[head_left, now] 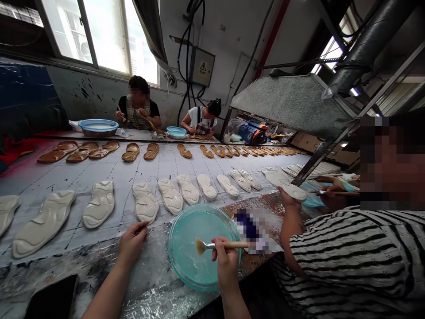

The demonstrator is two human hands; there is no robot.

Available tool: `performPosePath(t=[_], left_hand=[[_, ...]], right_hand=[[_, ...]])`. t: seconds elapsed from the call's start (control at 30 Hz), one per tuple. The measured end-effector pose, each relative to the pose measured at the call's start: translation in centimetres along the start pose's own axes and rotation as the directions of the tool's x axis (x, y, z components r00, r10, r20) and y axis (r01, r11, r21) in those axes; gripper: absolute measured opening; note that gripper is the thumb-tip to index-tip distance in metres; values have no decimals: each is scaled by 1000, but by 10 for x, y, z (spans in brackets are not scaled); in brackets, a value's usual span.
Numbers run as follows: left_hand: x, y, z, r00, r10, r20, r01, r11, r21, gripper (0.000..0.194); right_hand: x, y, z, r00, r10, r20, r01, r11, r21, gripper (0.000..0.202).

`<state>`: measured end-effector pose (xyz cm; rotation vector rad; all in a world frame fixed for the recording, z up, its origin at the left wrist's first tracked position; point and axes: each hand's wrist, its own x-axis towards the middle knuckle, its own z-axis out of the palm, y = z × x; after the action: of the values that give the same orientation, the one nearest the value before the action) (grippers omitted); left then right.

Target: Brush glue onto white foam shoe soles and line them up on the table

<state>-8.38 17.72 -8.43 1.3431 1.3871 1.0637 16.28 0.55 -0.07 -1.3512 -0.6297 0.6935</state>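
My right hand (225, 261) is closed round the wooden handle of a brush (229, 245), its pale bristles pointing left over a round teal basin (175, 261) of whitish liquid. To the left, my left hand (133, 241) touches the near end of a white insole (145, 203) with its fingertips pressed together. More white insoles (98, 204) lie in a row to both sides on the white cloth (126, 175). Behind them runs a row of brown insoles (131, 151).
A phone (51, 297) lies at the lower left. At the right, a person in a striped top (352, 252) holds a white insole and a brush. Two people sit across the table near blue basins (98, 125). A metal post (308, 165) stands at the right.
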Motion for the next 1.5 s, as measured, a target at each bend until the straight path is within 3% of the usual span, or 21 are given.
performPosePath(t=[0.43, 1.5], left_hand=[[-1, 0, -4, 998, 54, -18, -51, 992, 115, 21], [-13, 13, -6, 998, -44, -37, 42, 998, -54, 15]], right_hand=[[0, 17, -4, 1000, 26, 17, -26, 999, 18, 50], [-9, 12, -8, 999, 40, 33, -40, 999, -4, 46]])
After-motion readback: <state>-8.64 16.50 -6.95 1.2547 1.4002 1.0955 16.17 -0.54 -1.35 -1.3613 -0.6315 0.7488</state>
